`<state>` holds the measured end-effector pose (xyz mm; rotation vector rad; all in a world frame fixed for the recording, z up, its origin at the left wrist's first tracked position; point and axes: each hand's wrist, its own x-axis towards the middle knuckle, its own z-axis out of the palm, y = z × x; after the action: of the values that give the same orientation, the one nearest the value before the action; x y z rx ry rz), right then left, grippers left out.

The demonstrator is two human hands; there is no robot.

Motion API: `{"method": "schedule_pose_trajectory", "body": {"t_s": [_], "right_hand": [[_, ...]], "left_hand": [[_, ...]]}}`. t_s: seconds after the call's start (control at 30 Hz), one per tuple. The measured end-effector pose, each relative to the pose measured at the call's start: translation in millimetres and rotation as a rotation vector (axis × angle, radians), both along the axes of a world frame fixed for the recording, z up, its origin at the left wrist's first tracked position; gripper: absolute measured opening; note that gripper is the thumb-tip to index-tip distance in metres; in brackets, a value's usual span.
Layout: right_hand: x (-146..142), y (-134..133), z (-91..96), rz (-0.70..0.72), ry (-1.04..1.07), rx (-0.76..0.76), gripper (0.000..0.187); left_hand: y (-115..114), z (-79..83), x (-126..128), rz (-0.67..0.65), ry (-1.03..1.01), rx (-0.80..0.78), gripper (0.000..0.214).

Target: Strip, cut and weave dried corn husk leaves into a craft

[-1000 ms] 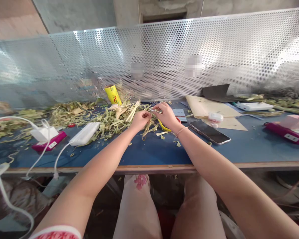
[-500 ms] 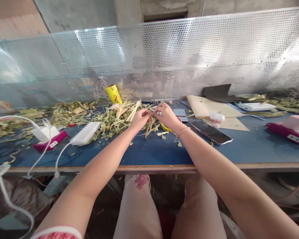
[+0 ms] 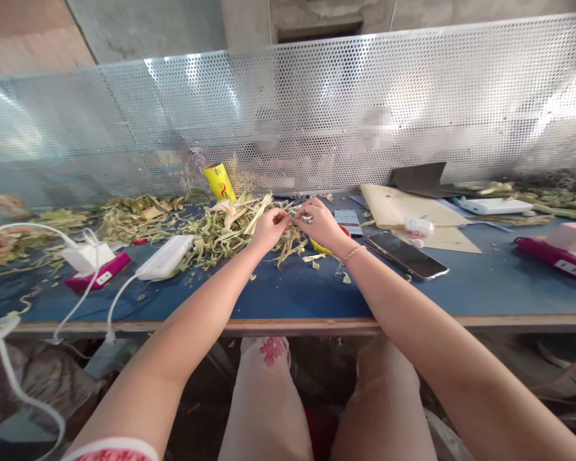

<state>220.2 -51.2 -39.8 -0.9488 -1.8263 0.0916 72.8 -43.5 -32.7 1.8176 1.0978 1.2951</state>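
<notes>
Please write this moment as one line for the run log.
left hand: pinching dried leaf strip | right hand: gripping same strip | leaf pile: left of hands | phone: right

Blue table [image 3: 288, 294] backed by a perforated metal screen [image 3: 317, 96]. A yellow roll [image 3: 219, 182] stood tilted at the foot of the screen. At left, a cabled white power bank [image 3: 164, 256] lay near a magenta base [image 3: 95, 275] that carried a white charger [image 3: 84, 257]. At right, a dark smartphone [image 3: 407, 255] lay face up beside a cardboard sheet [image 3: 388, 203]. Farther right lay a second white power bank [image 3: 489, 205] and a second magenta base [image 3: 554, 256].
</notes>
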Motion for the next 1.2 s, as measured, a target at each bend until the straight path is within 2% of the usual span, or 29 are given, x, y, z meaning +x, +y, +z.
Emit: {"method": "schedule_pose_trajectory", "body": {"t_s": [0.27, 0.57, 0.7, 0.87, 1.03, 1.2], "right_hand": [[-4.4, -1.9, -1.2, 0.041, -0.005, -0.101, 0.005], [-1.7, -3.6, 0.5, 0.101, -0.014, -0.046, 0.006], [-1.4, -3.0, 0.0, 0.114, 0.068, -0.085, 0.004], [-1.9, -1.7, -0.2, 0.097, 0.148, -0.184, 0.005], [-2.2, -4.9, 2.1, 0.141, 0.168, -0.229, 0.012], [-0.2, -1.6, 0.3, 0.103, 0.080, -0.168, 0.011]], "left_hand": [[-4.6, 4.0, 4.3, -0.010, -0.099, -0.125, 0.006], [-5.0, 2.0, 5.8, -0.104, -0.350, -0.268, 0.010], [-7.2, 1.4, 7.1, -0.183, -0.389, -0.265, 0.013], [-7.5, -0.7, 7.1, -0.216, -0.379, -0.218, 0.016], [-3.9, -1.5, 6.6, -0.132, -0.324, -0.187, 0.014], [-1.7, -0.4, 5.4, -0.022, -0.204, -0.117, 0.008]]}}
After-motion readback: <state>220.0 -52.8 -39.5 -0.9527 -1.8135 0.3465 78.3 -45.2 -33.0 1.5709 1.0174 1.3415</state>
